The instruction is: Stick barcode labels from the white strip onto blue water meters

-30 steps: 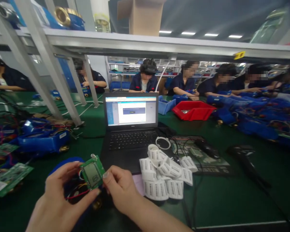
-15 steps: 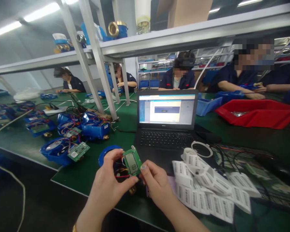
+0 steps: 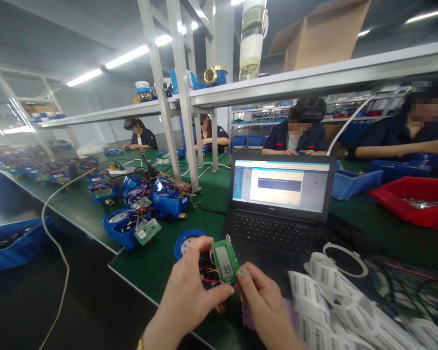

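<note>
A green circuit board with a small LCD screen is held tilted up in front of the laptop. Dark digits, seemingly zeros, show at the screen's lower end. My left hand grips its left side between thumb and fingers. At the lower right edge, my right hand pinches the board with thumb and index finger; the other fingers are curled in. Coloured wires run from the board towards a blue water meter, which my left hand partly hides.
An open laptop stands behind my hands. Barcode label strips and a white ring lie to the right. On the left are several blue meters with wired boards. A red bin stands far right; a shelf crosses above. Co-workers sit opposite.
My view has swung left, so everything sits further right and lower. Both hands keep their hold on the circuit board. Its LCD digits look different, and the laptop's pop-up no longer shows its small button.
</note>
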Demonstrator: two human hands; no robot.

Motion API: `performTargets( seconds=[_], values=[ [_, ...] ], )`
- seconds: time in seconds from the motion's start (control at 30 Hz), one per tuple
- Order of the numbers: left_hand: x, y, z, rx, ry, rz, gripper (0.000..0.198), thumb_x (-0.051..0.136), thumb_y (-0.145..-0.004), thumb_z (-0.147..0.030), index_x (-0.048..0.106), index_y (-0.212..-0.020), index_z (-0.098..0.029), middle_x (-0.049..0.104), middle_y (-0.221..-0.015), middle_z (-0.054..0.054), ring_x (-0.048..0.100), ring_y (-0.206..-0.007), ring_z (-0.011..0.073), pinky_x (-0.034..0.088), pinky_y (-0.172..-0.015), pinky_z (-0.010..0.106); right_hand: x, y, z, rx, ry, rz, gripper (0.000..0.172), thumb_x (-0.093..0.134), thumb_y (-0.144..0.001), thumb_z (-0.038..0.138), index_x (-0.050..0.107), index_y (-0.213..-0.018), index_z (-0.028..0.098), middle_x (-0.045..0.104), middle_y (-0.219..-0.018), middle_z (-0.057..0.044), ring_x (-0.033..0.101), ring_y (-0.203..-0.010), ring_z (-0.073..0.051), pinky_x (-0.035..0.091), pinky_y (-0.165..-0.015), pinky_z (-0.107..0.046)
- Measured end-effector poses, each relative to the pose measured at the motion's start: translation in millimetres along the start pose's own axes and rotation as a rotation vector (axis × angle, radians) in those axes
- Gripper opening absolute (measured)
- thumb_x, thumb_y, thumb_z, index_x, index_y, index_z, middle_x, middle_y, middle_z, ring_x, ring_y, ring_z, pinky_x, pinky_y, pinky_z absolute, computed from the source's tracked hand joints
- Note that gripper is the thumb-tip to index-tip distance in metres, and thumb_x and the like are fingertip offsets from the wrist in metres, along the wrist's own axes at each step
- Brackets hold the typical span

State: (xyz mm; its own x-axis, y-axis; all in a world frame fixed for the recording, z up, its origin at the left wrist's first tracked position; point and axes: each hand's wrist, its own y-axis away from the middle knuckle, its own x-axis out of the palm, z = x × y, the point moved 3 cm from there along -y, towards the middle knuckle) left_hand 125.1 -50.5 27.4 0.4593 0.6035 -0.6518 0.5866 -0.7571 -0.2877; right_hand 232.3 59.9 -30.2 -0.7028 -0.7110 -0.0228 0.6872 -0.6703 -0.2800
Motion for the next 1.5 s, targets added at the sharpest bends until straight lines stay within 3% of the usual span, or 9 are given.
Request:
performTargets(
  seconds=[0.83, 1.2, 1.5],
  values=[
    [-2.1, -0.5, -3.1, 0.096, -0.048, -0.016, 0.064, 0.074, -0.071, -0.027, 0.037, -0.123, -0.03, 0.051, -0.126, 0.003, 0.055, -0.11, 0.0221, 0.047, -0.096, 0.042, -3.7, 0.4, -2.3, 0.007, 0.014, 0.06, 0.054, 0.04, -0.094, 0.061, 0.045, -0.062, 0.018, 0.047, -0.055, 0.001, 0.044, -0.052, -0.012, 0.032, -0.049, -0.022],
    [-2.2, -1.2, -3.1, 0.112, -0.06, -0.037, 0.066, 0.074, -0.07, -0.021, 0.036, -0.122, -0.032, 0.053, -0.119, 0.001, 0.056, -0.106, 0.0215, 0.048, -0.093, 0.042, -0.3, 0.2, 1.7, 0.009, 0.002, 0.02, 0.056, 0.041, -0.091, 0.065, 0.044, -0.06, 0.018, 0.045, -0.053, 0.002, 0.041, -0.051, -0.011, 0.03, -0.048, -0.022],
    [-3.0, -2.2, -1.8, 0.098, -0.073, -0.027, 0.063, 0.073, -0.071, -0.025, 0.037, -0.124, -0.027, 0.055, -0.119, 0.006, 0.057, -0.109, 0.0238, 0.048, -0.093, 0.042, 0.3, 0.6, 4.1, 0.006, -0.012, 0.015, 0.055, 0.042, -0.091, 0.064, 0.044, -0.06, 0.018, 0.044, -0.053, 0.002, 0.041, -0.05, -0.011, 0.03, -0.048, -0.021]
  ],
)
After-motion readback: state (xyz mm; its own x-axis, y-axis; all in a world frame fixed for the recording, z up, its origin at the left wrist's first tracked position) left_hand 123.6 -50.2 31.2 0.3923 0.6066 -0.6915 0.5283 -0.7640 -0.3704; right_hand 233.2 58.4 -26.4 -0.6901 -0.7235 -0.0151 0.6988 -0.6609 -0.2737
